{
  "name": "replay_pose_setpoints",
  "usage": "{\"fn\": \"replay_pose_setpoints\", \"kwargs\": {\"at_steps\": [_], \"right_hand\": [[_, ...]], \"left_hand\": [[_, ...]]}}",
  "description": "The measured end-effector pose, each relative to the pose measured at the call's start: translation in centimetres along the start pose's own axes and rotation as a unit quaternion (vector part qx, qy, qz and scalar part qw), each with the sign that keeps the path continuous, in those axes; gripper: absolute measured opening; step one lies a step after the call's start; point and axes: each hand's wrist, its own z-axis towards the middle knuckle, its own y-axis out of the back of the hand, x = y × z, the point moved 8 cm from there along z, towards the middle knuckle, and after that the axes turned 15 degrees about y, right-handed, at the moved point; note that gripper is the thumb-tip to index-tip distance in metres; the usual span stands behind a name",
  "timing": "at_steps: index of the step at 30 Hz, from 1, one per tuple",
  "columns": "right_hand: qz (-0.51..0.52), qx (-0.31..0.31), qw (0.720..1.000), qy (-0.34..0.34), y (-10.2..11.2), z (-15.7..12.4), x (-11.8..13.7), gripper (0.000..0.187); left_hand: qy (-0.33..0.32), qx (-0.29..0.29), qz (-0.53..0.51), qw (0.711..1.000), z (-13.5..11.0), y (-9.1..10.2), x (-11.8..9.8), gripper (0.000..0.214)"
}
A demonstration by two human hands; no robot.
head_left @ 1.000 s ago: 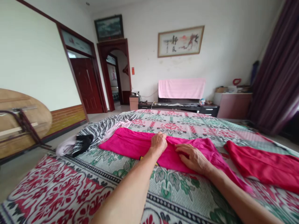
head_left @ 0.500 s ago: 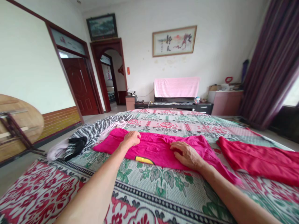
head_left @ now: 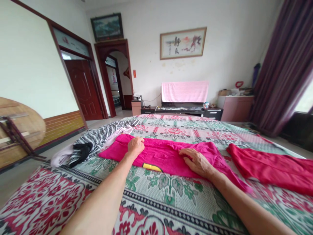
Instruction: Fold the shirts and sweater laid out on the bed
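A bright pink garment (head_left: pixel 162 155) lies folded into a long strip across the patterned bedspread (head_left: pixel 168 189), with a yellow patch (head_left: pixel 152 167) at its near edge. On its left part my left hand (head_left: pixel 136 146) is closed, fingers curled against the cloth; the fingertips are partly hidden. My right hand (head_left: pixel 195 160) rests on the right part, palm down, with its fingers stretched out and a little bent. Beyond that hand, the garment's right end runs off narrow and loose.
A red garment (head_left: pixel 274 168) lies at the right. Black-and-white patterned clothing (head_left: pixel 97 140) with a black piece (head_left: pixel 81 153) is heaped at the left. A low TV cabinet (head_left: pixel 214 114) stands past the bed, and a folded round table (head_left: pixel 22 127) leans at far left.
My left hand has shifted slightly left and nearer on the pink garment. My right hand stays almost where it was, and the cloth looks nearly the same.
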Motion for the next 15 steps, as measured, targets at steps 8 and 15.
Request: {"fn": "replay_pose_setpoints", "kwargs": {"at_steps": [8, 15], "right_hand": [[-0.035, -0.006, 0.999, -0.014, -0.5, -0.4, -1.0, 0.033], [-0.031, -0.006, 0.999, -0.011, -0.8, -0.5, -1.2, 0.034]], "left_hand": [[0.130, -0.023, 0.040, 0.990, 2.2, 2.8, 6.0, 0.038], [0.152, 0.016, 0.097, 0.983, 3.4, 3.0, 10.0, 0.026]]}}
